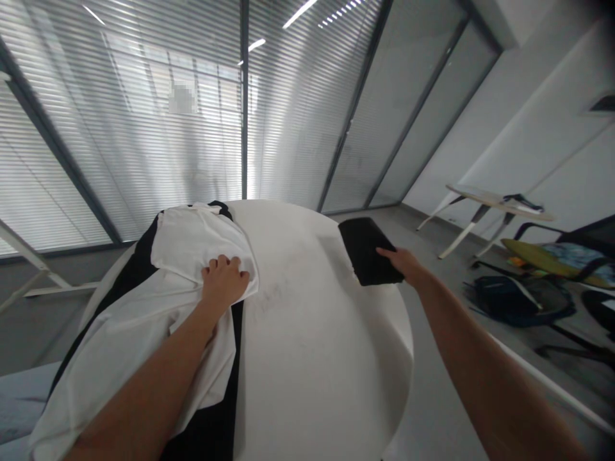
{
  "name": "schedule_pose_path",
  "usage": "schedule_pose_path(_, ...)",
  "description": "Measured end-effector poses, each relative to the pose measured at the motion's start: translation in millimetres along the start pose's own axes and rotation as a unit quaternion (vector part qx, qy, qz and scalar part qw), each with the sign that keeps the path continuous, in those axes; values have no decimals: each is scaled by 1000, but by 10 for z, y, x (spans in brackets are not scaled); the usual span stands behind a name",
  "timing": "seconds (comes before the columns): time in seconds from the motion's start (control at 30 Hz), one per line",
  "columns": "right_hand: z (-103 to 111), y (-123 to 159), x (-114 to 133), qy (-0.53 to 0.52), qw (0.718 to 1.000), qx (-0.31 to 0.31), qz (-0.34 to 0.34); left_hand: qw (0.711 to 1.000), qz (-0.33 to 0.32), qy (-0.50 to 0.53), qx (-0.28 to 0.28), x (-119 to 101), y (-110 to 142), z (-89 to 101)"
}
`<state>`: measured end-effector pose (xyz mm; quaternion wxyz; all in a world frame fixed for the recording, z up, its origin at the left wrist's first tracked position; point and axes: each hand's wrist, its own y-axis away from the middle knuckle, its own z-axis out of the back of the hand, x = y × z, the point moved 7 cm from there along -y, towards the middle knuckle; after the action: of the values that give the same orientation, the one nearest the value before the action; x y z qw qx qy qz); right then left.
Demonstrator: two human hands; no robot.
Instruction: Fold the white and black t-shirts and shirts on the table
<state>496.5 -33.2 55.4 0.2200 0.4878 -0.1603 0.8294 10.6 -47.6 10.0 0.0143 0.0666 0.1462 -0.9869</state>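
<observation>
A white garment with creases and folds is spread over black cloth on the left side of a round white table. My left hand is on the garment near its right edge, fingers curled into the fabric. Over the table's right edge, my right hand holds a black flat rectangular object by its right side, thumb on top. The object is tilted, and its exact kind is not clear. My right fingers are hidden beneath it.
The round table shows faint dark smudges. Behind it stand glass partitions with blinds. To the right are a small table, a dark bag and office chairs. A white metal frame stands at the left.
</observation>
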Motion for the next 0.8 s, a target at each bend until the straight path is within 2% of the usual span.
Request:
schedule_pose_path(0.1, -49, 76, -253, -14, 999, -17, -24, 1000, -1, 1, 0, -1, 1, 1)
schedule_pose_path(0.27, -54, 65, -245, -5, 1000, -24, 5, 1000, 0, -2, -8, -9, 12, 10)
schedule_pose_path(0.33, -52, 3, -228, 28, 999, -25, -2, 1000, 0, 0, -10, -8, 15, 13)
schedule_pose_path(0.43, -17, -74, -188, 146, 987, -58, -15, 1000, 0, 3, -8, -5, 18, 12)
schedule_pose_path(0.5, 8, -78, -86, 242, 965, -98, 5, 1000, 2, 4, -4, -5, 19, 7)
schedule_pose_path(0.6, -42, 8, 203, 337, 926, -150, 85, 1000, 2, 2, -5, -6, 18, 3)
schedule_pose_path(0.7, -229, 181, 565, 344, 909, -147, 183, 1000, 1, 0, -6, -5, 11, 2)
schedule_pose_path(0.8, -490, 417, 874, 291, 920, -109, 239, 1000, 1, 5, 5, 1, 6, -14)
